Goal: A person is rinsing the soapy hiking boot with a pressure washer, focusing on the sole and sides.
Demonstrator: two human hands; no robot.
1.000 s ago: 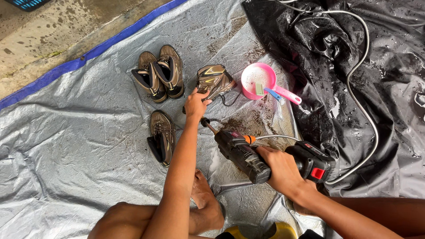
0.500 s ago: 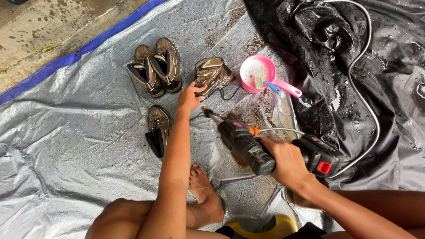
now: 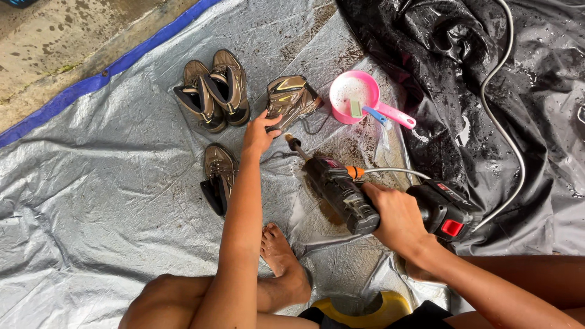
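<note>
Left hand (image 3: 261, 133) grasping brown boot (image 3: 291, 99) on grey tarp (image 3: 91, 201), beside pink scoop (image 3: 359, 97); right hand (image 3: 396, 216) clenched around black spray gun (image 3: 359, 195), nozzle near boot.

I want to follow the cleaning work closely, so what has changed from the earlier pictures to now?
The left hand stays on the boot. The right hand still grips the handheld pressure washer, nozzle towards the boot. The three other boots and the pink scoop lie as before. No clear change.
</note>
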